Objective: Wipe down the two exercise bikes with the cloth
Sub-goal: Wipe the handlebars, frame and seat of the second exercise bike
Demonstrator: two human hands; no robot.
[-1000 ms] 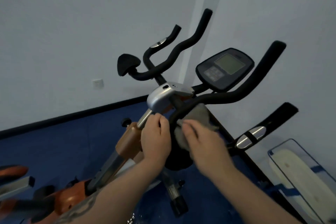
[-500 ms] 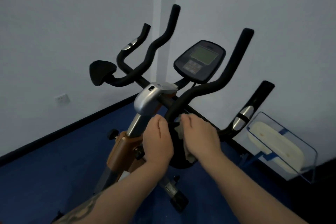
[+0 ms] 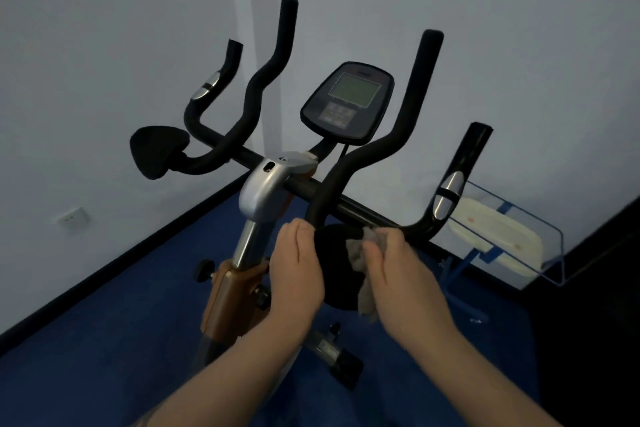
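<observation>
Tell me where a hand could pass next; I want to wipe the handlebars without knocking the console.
Open gaps lie between the left inner bar and the console, and between the right inner bar and the outer right grip. It is crowded low down, where the left hand, right hand and cloth surround the black elbow pad.

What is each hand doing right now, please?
Left hand: open, resting against the black pad.
Right hand: gripping the cloth.

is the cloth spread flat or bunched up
Bunched up: the grey cloth is crumpled in the right hand against the black elbow pad, loose end dangling below.
</observation>
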